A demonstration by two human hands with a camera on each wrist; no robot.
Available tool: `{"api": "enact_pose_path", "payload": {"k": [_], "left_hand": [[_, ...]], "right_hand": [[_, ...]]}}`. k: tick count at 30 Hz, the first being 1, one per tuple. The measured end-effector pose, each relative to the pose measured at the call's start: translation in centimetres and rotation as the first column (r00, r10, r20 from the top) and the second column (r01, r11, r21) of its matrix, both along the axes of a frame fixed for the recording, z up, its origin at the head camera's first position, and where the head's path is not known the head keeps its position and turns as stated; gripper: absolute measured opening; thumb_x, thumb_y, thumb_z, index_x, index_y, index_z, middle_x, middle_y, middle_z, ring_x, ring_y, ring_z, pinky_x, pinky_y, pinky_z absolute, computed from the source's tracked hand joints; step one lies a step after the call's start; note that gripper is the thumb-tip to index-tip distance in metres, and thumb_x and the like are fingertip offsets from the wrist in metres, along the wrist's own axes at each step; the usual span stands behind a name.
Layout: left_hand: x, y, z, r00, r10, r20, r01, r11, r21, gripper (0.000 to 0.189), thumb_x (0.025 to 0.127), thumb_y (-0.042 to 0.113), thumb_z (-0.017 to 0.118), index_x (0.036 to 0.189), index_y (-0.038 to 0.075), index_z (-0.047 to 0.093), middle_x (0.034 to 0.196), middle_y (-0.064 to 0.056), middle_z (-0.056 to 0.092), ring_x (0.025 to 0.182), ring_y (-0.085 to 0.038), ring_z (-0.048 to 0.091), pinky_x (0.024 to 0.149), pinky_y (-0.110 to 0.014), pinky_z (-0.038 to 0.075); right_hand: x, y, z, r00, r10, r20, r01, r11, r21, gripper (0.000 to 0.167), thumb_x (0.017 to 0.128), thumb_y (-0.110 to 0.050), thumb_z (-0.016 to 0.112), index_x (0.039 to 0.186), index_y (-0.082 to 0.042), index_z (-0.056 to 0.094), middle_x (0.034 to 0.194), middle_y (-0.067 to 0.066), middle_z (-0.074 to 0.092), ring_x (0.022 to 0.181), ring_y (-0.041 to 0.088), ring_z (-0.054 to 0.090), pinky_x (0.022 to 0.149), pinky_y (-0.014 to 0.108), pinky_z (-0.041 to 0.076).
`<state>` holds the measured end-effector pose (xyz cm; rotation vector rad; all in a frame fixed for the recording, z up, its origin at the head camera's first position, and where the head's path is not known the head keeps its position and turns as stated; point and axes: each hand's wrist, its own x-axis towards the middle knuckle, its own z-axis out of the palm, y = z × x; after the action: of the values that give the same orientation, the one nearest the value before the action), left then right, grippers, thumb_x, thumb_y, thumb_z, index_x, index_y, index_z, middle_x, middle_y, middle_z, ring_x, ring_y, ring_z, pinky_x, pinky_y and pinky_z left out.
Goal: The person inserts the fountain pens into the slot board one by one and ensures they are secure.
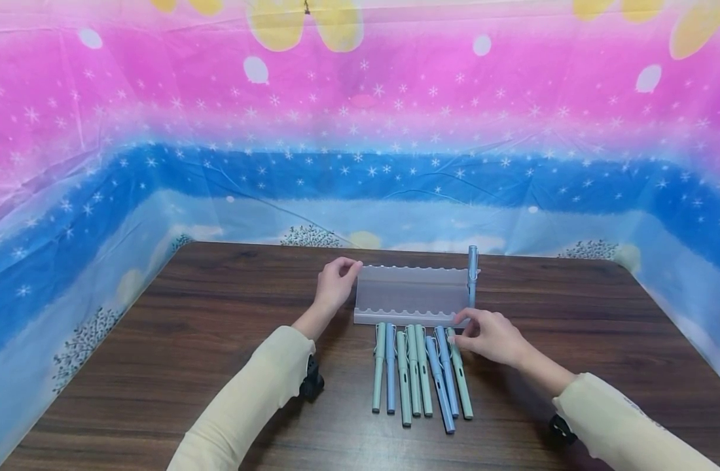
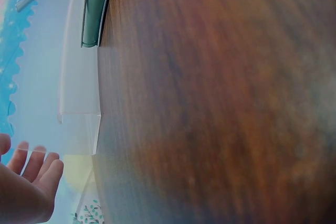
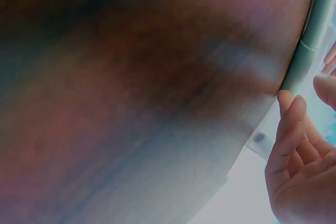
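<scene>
A clear pen rack (image 1: 415,288) with scalloped ledges stands on the table. My left hand (image 1: 335,284) pinches its upper left corner; in the left wrist view the fingers (image 2: 48,174) lie at the panel's edge. One blue pen (image 1: 472,271) stands upright in the rack's far right slot. Before the rack lie several capped pens, green (image 1: 379,369) and blue (image 1: 391,369), clips towards the rack. At the row's right end, my right hand (image 1: 492,333) has thumb and fingers around the cap end of a green pen (image 1: 461,379), also visible as a green barrel (image 3: 307,51) in the right wrist view.
The dark wooden table (image 1: 130,392) extends around the rack and pens. A patterned pink and blue cloth (image 1: 360,170) encloses its back and sides. Black wrist cameras (image 1: 311,379) sit under both sleeves.
</scene>
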<state>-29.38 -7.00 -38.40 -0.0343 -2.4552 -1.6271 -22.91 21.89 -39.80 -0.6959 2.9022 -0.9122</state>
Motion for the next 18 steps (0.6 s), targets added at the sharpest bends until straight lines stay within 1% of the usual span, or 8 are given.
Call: {"api": "enact_pose_path", "payload": {"k": [3,8,15,18], "left_hand": [[-0.03,-0.01,0.01,1.0,-0.003,-0.002,0.003,1.0,0.0,0.026,0.089,0.026,0.053,0.1,0.005,0.061,0.09,-0.007,0.061,0.08,-0.024,0.057,0.072,-0.034,0.045],[-0.05,-0.02,0.0,1.0,-0.005,0.006,0.005,1.0,0.008,0.026,0.089,0.027,0.053,0.099,0.005,0.062,0.089,-0.007,0.061,0.082,-0.026,0.058,0.072,-0.034,0.045],[-0.01,0.01,0.02,1.0,0.009,-0.005,-0.009,1.0,-0.02,0.026,0.089,0.027,0.053,0.099,0.006,0.062,0.09,-0.006,0.061,0.079,-0.02,0.055,0.072,-0.034,0.044],[-0.04,0.04,0.03,1.0,0.017,-0.004,-0.017,1.0,-0.026,0.026,0.088,0.028,0.054,0.099,0.006,0.062,0.091,-0.006,0.061,0.079,-0.019,0.055,0.072,-0.034,0.044]], "right_hand": [[0.13,-0.16,0.0,1.0,-0.001,-0.006,0.001,1.0,0.019,0.029,0.079,-0.026,0.066,0.1,-0.009,0.057,0.066,-0.008,0.055,0.051,0.008,0.046,0.047,0.028,0.039],[0.27,-0.41,-0.16,0.999,-0.003,-0.039,0.005,0.998,0.059,0.031,0.077,-0.027,0.067,0.101,-0.01,0.058,0.065,-0.01,0.053,0.048,0.007,0.044,0.043,0.026,0.037],[0.53,-0.68,-0.02,0.998,0.014,-0.059,-0.009,0.996,0.086,0.032,0.077,-0.026,0.068,0.101,-0.009,0.057,0.062,-0.01,0.049,0.046,0.005,0.042,0.04,0.024,0.035],[0.61,-0.71,0.05,0.998,0.022,-0.057,-0.017,0.996,0.085,0.032,0.077,-0.026,0.068,0.101,-0.008,0.056,0.062,-0.01,0.049,0.046,0.005,0.042,0.04,0.024,0.035]]}}
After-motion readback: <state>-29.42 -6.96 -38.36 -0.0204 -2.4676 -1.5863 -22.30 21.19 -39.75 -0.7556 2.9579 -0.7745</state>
